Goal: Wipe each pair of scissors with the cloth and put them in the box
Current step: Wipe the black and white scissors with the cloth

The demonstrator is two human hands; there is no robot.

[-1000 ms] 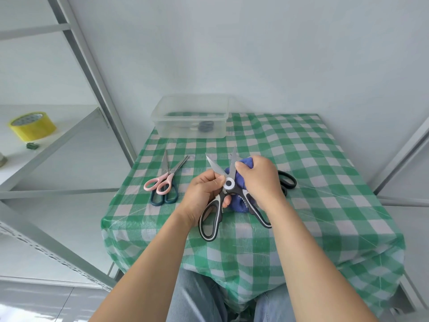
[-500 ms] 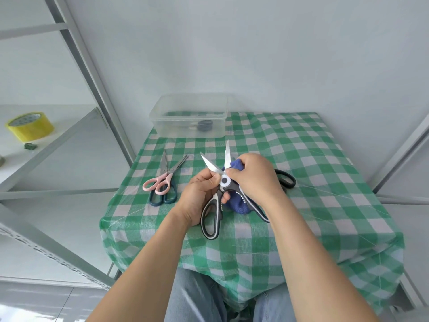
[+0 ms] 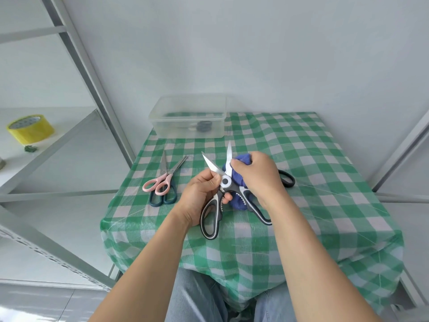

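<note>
On the shelf (image 3: 69, 117) at far left sits a roll of yellow tape (image 3: 30, 129). On the checked counter (image 3: 325, 182), the pink-handled scissors (image 3: 162, 182) lie across the dark teal-handled scissors (image 3: 162, 198), both with blades slightly apart and pointing away from the person. Behind them, at the counter's far edge, stands the clear box (image 3: 188, 117) (something dark lies inside, too blurred to name).

The left hand (image 3: 197, 196) grasps the black-and-white scissors (image 3: 224, 182) just above the counter, fingers curled round the left blade near the pivot and the upper handle. The blades are spread wide and point up and away. The blue cloth (image 3: 239, 201) is bunched against the right blade and behind the right handle. The right hand (image 3: 257, 175) clutches the cloth, its thumb pressing the fabric onto that blade. Past the right wrist, a black scissor handle (image 3: 286, 178) lies on the counter, the rest hidden by the hand.
</note>
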